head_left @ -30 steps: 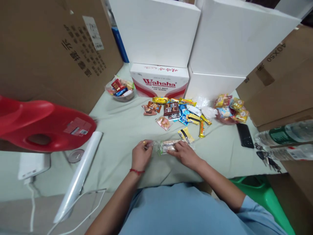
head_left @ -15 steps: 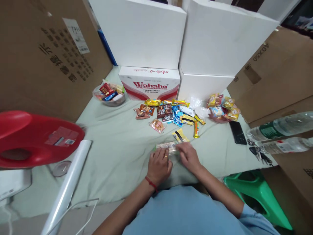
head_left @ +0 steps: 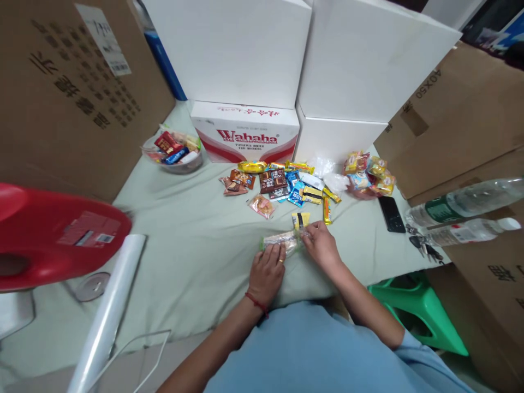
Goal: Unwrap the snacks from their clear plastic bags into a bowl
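A clear-wrapped snack pack [head_left: 280, 239] with pale contents and a green edge lies flat on the cloth in front of me. My left hand [head_left: 267, 274] has its fingers closed over the pack's near side, holding it against the table. At the pack's right end, my right hand [head_left: 322, 244] pinches the transparent wrapper between thumb and fingers. Just beyond lies a yellow-and-black packet [head_left: 301, 220], close to my right fingertips. Farther back are a pink-and-clear snack packet [head_left: 262, 206], dark brown cocoa packets [head_left: 273, 182] and a blue packet [head_left: 296, 194].
Bowls of snacks stand at left [head_left: 192, 162] and right [head_left: 363, 192]. A Wahaha carton [head_left: 248, 139] and white boxes form a back wall. A phone [head_left: 392, 214], keys and bottles [head_left: 470, 202] lie right. A red jug [head_left: 57, 234] and a white roll [head_left: 108, 311] lie left.
My right hand has shifted slightly up and right, pinching the wrapper's end. The yellow-and-black packet has turned a little. My left hand stays on the pack; the view has tilted slightly.
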Motion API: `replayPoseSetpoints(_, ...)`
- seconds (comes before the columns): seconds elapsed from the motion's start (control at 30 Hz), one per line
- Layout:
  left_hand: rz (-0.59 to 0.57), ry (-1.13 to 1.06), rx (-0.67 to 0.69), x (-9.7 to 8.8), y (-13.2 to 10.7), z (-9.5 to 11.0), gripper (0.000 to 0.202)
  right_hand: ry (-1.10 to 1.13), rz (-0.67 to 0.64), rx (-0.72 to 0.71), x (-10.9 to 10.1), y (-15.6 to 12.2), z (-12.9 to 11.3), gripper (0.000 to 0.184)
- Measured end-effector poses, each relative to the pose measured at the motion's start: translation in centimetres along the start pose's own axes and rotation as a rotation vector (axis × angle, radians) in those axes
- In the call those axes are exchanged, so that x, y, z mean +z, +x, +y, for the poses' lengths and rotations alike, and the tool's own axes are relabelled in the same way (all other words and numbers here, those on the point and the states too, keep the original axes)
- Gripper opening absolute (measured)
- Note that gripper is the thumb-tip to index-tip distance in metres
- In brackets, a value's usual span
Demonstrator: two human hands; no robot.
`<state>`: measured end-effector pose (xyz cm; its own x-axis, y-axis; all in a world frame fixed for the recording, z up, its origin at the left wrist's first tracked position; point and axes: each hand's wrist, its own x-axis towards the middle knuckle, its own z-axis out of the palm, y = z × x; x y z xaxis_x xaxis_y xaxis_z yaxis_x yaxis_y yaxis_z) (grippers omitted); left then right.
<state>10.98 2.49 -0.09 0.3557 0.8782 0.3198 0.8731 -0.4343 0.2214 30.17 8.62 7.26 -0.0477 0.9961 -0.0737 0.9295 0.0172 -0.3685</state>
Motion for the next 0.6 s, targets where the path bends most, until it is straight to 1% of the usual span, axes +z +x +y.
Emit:
replayPoseSetpoints(0.1,0.004,-0.055,-0.019,0.2,-0.1,0.0,0.053,-0.134,-0.099,-0.064,-0.6,0.4,-2.6,0.017)
replayPoseSetpoints(0.17,0.023,-0.097,-0.022,0.5,-0.2,-0.2,0.049,-0.16,-0.149,-0.134,-0.1,0.7,-4.3,0.018)
replayPoseSetpoints(0.23,0.033,-0.166,-0.01,0.6,-0.2,-0.6,0.043,-0.136,-0.187,-0.197,0.8,0.9,-5.6,0.021)
replayPoseSetpoints(0.3,0.035,-0.278,0.008,0.5,-0.4,-1.5,0.043,-0.072,-0.214,-0.259,1.9,0.8,-6.1,0.024)
replayPoseSetpoints(0.37,0.027,-0.44,0.015,0.0,-0.5,-2.8,0.057,0.023,-0.207,-0.342,2.9,0.3,-5.7,0.026)
replayPoseSetpoints(0.4,0.015,-0.54,0.001,-0.3,-0.6,-3.6,0.065,0.071,-0.192,-0.395,3.3,0.0,-5.4,0.031)
replayPoseSetpoints(0.47,-0.015,-0.725,-0.084,-0.9,-0.7,-4.9,0.075,0.123,-0.152,-0.492,4.1,-0.9,-4.6,0.046)
replayPoseSetpoints(0.53,-0.028,-0.843,-0.229,-1.3,-0.6,-5.6,0.072,0.071,-0.123,-0.542,4.6,-1.7,-4.3,0.054)
replayPoseSetpoints(0.6,-0.001,-0.941,-0.366,-1.4,-0.3,-5.5,0.064,-0.054,-0.107,-0.541,4.8,-2.1,-4.4,0.054)
